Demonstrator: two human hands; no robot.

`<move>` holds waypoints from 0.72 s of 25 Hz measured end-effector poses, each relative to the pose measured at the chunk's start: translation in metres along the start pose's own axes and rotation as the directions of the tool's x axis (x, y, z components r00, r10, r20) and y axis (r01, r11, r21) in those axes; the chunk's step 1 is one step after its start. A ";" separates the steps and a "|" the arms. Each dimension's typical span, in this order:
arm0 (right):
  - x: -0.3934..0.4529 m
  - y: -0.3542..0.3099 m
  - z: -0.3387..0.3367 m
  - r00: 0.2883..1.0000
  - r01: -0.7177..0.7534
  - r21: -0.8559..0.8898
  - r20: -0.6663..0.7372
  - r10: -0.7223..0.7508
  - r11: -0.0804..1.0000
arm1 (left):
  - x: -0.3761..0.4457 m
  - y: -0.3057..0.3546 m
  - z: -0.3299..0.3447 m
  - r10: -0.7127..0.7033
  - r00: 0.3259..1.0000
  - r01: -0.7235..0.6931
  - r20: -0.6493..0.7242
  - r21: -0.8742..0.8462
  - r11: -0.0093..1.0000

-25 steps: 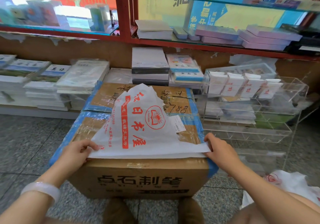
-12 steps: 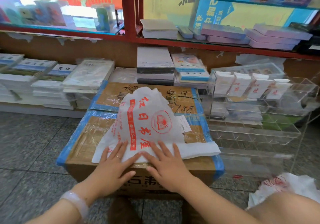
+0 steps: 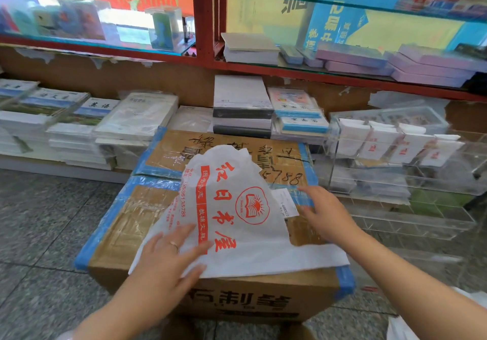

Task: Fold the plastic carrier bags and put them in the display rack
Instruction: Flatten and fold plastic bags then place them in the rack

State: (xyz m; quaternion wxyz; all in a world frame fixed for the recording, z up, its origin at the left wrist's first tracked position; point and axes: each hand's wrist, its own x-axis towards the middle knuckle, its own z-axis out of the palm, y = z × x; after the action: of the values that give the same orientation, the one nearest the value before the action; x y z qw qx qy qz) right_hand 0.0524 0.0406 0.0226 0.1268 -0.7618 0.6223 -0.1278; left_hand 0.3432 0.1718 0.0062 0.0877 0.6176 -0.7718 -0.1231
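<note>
Head view: left hand [image 3: 168,256] flat on carrier bag [image 3: 237,223] — right hand [image 3: 325,214] open, empty — atop box [image 3: 237,300].

Both forearms bare, no sleeves in view. Left hand [image 3: 168,258]: thin metal band ring [image 3: 174,245] on one finger, prob. the ring finger; colour hard to tell, pale silver or gold. Left wrist, at bottom edge of frame: pale, translucent bangle [image 3: 66,335], mostly cut off. Right hand [image 3: 325,214]: no ring or jewellery showing; wrist bare too. Nails short, unpainted as far as visible.
</note>
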 end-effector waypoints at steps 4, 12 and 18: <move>0.088 -0.025 0.025 0.993 0.051 0.081 0.104 -0.059 0.995 | 0.065 -0.037 -0.044 -0.514 0.773 0.242 -0.372 -0.576 0.781; 0.133 -0.064 0.070 0.991 0.119 0.270 0.027 -0.131 0.955 | 0.158 -0.054 -0.040 -0.222 0.952 0.301 0.210 -0.772 0.560; 0.136 -0.023 0.038 0.971 -0.144 0.673 -0.046 0.236 0.726 | 0.150 -0.077 -0.037 -0.246 0.917 0.388 0.315 -0.552 0.738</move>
State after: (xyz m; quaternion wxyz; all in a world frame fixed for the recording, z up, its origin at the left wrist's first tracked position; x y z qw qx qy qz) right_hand 0.1134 -0.0873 0.0006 0.3618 -0.5889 0.6173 -0.3758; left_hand 0.3922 0.0065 0.0158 0.1711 0.6622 -0.5790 -0.4439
